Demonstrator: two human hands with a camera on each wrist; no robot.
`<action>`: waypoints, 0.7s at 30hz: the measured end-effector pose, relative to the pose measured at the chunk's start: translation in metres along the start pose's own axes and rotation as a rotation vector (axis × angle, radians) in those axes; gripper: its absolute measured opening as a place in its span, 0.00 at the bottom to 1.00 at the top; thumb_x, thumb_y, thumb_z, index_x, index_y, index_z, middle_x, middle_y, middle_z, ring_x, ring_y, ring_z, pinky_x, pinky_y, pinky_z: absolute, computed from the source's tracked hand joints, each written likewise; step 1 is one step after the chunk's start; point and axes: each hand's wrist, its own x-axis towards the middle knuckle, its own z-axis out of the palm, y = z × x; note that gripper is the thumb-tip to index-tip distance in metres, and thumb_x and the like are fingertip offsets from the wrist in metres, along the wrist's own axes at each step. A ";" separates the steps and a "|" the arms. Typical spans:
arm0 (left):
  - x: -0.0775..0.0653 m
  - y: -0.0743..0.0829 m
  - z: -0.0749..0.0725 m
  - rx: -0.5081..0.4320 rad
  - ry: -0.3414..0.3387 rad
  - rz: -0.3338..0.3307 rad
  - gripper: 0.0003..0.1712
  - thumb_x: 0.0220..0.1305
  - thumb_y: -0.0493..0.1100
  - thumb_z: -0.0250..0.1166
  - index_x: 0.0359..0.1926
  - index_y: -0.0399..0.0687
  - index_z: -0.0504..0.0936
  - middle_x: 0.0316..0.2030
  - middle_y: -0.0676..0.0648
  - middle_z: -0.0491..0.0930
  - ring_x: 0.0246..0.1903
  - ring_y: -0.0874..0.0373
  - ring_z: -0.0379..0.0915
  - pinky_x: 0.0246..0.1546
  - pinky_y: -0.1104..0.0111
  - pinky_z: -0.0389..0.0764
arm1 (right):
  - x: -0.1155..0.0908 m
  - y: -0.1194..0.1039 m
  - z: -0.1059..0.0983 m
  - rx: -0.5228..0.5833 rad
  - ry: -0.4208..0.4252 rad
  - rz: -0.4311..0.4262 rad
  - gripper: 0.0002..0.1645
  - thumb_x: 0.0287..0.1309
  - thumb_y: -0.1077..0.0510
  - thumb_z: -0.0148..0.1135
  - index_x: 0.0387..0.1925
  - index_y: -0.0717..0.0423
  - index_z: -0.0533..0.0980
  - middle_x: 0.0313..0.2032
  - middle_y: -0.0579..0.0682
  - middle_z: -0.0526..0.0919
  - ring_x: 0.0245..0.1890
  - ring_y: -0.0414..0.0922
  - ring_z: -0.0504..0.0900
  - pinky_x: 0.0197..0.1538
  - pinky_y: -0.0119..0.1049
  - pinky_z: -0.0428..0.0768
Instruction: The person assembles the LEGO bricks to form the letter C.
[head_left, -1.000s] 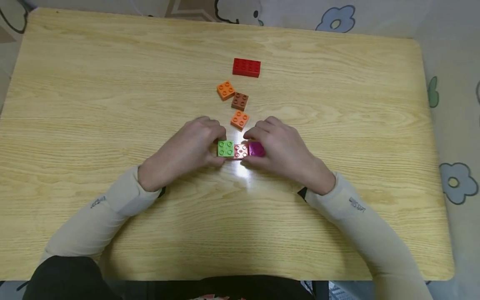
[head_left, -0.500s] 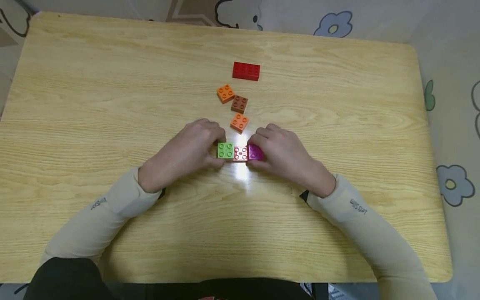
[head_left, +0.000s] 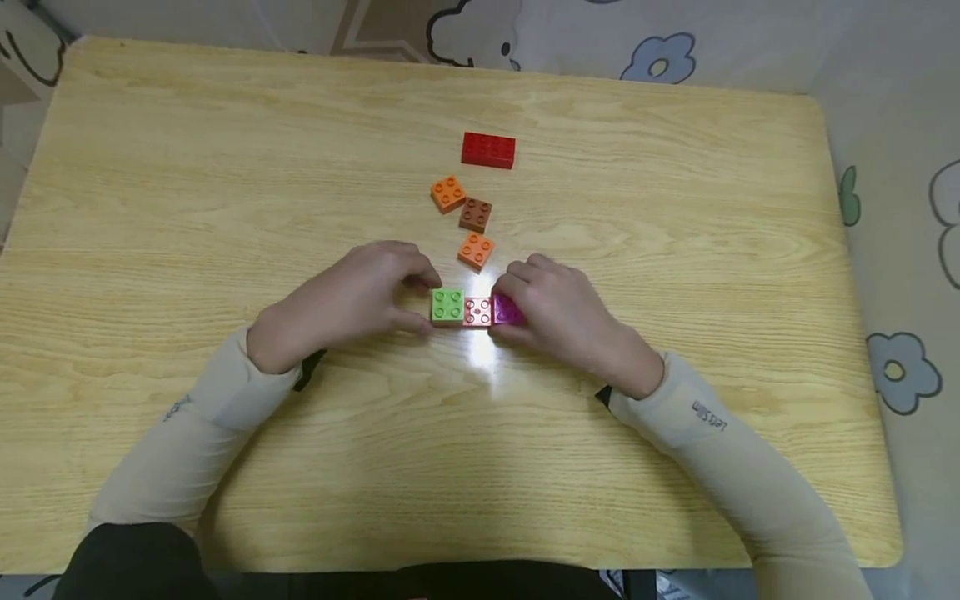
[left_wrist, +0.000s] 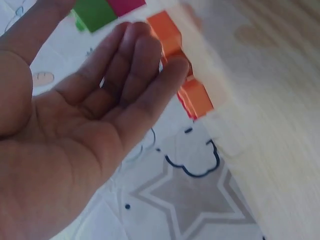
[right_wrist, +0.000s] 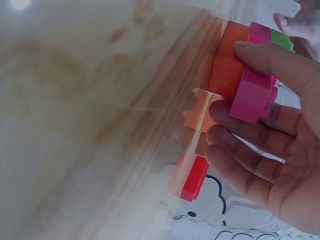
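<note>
A short row of toy building blocks lies between the hands: a green block (head_left: 447, 306) at its left end, a glare-washed reddish block (head_left: 477, 312) in the middle and a magenta block (head_left: 507, 310) at its right end. Beneath the magenta block shows an orange-red block (right_wrist: 229, 65) in the right wrist view. My right hand (head_left: 558, 312) pinches the magenta block between thumb and fingers. Beside the green block, my left hand (head_left: 348, 292) holds nothing; its thumb and forefinger are spread, their tips right at the block's left corners.
Beyond the row lie an orange block (head_left: 476, 251), a brown block (head_left: 476, 214), another orange block (head_left: 448, 193) and a long red block (head_left: 488, 150), strung toward the far edge of the wooden table (head_left: 225, 167). A patterned wall surrounds the table's back and right.
My left hand has loosened from the green block and drawn slightly left. My right fingers, more spread a second ago, have closed in on the magenta block. The head view has tilted a little.
</note>
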 end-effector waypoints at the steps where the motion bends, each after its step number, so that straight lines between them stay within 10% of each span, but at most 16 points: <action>1: 0.001 -0.002 -0.003 -0.005 0.005 -0.001 0.22 0.61 0.38 0.84 0.53 0.34 0.88 0.49 0.41 0.87 0.52 0.46 0.82 0.61 0.50 0.79 | 0.000 0.000 0.000 -0.001 0.001 -0.002 0.26 0.57 0.48 0.85 0.46 0.63 0.86 0.40 0.55 0.87 0.40 0.53 0.81 0.41 0.46 0.84; 11: 0.031 -0.026 -0.030 -0.013 0.178 -0.063 0.18 0.70 0.34 0.76 0.57 0.33 0.86 0.53 0.38 0.85 0.54 0.44 0.79 0.61 0.51 0.78 | 0.000 -0.002 -0.001 0.000 -0.027 0.022 0.25 0.58 0.48 0.84 0.47 0.63 0.86 0.40 0.54 0.87 0.39 0.52 0.81 0.39 0.45 0.83; 21: 0.062 -0.036 -0.037 0.001 0.189 -0.072 0.26 0.70 0.35 0.77 0.65 0.35 0.81 0.60 0.39 0.81 0.59 0.43 0.73 0.66 0.51 0.72 | -0.001 -0.002 0.000 -0.011 -0.006 0.012 0.24 0.59 0.48 0.83 0.46 0.62 0.86 0.39 0.53 0.87 0.38 0.51 0.81 0.38 0.44 0.83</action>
